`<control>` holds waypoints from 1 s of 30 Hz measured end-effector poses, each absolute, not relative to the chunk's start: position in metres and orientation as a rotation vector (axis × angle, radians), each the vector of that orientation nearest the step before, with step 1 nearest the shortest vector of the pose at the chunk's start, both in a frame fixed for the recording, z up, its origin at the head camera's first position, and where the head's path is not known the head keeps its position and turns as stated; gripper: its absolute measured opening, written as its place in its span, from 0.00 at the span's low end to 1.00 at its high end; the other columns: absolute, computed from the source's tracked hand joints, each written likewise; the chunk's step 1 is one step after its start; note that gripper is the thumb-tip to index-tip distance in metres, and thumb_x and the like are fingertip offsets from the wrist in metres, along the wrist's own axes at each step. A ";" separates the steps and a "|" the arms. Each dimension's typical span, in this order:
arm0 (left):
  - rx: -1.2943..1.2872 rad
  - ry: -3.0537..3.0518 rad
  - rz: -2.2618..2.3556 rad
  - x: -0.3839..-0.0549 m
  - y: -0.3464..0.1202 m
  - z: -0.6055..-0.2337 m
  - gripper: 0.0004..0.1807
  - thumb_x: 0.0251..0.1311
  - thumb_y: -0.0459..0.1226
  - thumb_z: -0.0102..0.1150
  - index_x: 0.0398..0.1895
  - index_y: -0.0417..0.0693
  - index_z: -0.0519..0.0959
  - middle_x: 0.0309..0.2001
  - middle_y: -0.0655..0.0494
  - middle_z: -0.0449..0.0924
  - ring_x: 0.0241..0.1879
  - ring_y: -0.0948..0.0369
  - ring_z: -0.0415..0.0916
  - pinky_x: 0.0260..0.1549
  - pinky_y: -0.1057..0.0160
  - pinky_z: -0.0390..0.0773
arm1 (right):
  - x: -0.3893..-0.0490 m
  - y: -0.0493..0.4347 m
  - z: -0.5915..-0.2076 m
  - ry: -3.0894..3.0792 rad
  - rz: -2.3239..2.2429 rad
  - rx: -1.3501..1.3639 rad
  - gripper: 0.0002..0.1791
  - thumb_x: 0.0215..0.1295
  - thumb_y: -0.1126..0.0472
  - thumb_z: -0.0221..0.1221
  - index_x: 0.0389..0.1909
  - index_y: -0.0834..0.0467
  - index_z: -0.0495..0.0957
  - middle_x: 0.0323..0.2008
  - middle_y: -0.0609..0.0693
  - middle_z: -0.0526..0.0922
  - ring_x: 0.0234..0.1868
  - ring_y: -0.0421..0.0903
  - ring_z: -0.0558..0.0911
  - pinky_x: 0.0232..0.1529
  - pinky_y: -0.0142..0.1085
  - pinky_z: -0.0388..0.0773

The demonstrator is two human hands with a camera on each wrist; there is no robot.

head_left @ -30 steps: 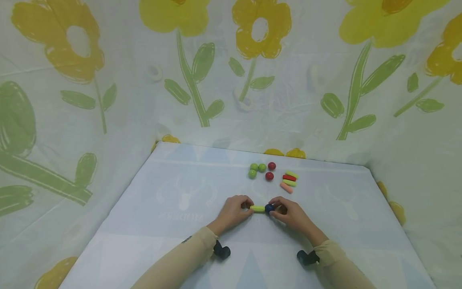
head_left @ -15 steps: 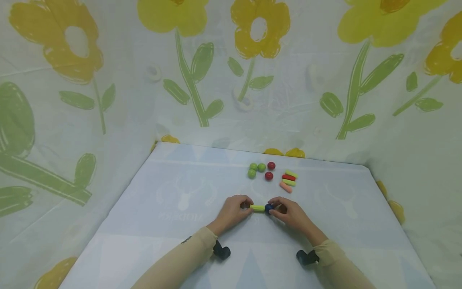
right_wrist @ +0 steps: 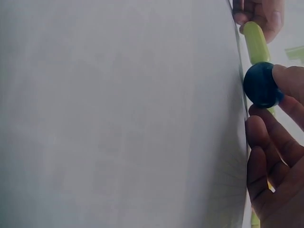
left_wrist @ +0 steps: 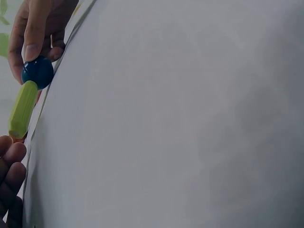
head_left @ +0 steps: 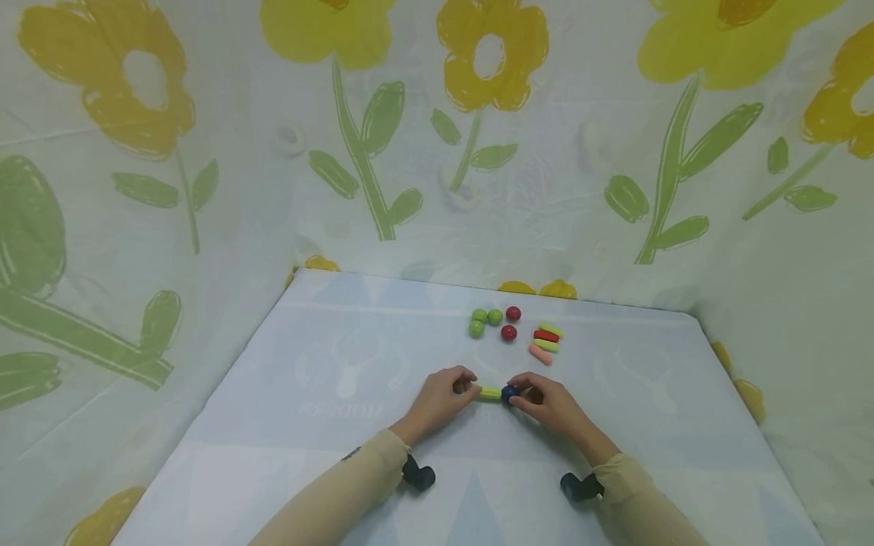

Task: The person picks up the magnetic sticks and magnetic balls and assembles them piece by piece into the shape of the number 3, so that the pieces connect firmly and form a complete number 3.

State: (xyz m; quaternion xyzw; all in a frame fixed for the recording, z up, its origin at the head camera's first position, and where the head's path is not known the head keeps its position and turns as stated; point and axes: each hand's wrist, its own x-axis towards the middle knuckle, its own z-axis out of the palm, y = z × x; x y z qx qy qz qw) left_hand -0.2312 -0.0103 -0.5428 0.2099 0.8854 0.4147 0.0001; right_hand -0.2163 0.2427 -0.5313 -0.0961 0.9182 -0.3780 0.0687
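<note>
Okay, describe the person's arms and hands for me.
The left hand and right hand wear no gloves. The left sleeve and right sleeve are beige, gathered near the wrist. A dark marking, too small to read, sits on the left one. A black, bent attachment sticks out near the left wrist, with a similar one near the right.

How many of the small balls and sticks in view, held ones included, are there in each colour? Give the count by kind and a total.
Glossy green balls: 3
Glossy red balls: 2
Glossy dark blue ball: 1
Ridged yellow-green sticks: 3
Short red stick: 1
Short peach stick: 1
Total: 11
</note>
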 end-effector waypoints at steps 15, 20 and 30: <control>0.582 3.079 1.091 -0.249 -0.026 -0.543 0.16 0.63 0.43 0.68 0.50 0.48 0.82 0.46 0.56 0.83 0.46 0.57 0.77 0.48 0.54 0.75 | -0.217 0.243 -0.529 2.734 -1.149 -0.270 0.17 0.66 0.55 0.68 0.54 0.49 0.81 0.43 0.43 0.83 0.39 0.43 0.77 0.41 0.33 0.78; 0.563 3.108 1.045 -0.259 -0.026 -0.539 0.19 0.62 0.43 0.69 0.52 0.45 0.81 0.47 0.53 0.82 0.48 0.54 0.77 0.48 0.52 0.75 | -0.217 0.243 -0.529 2.732 -1.164 -0.268 0.16 0.66 0.55 0.69 0.54 0.48 0.82 0.43 0.43 0.83 0.39 0.43 0.78 0.41 0.33 0.78; 0.498 3.104 0.941 -0.281 -0.022 -0.536 0.23 0.64 0.44 0.67 0.58 0.45 0.77 0.52 0.52 0.80 0.53 0.53 0.76 0.52 0.51 0.75 | -0.216 0.243 -0.532 2.742 -1.155 -0.281 0.16 0.66 0.55 0.68 0.54 0.48 0.81 0.43 0.43 0.83 0.39 0.43 0.78 0.41 0.32 0.78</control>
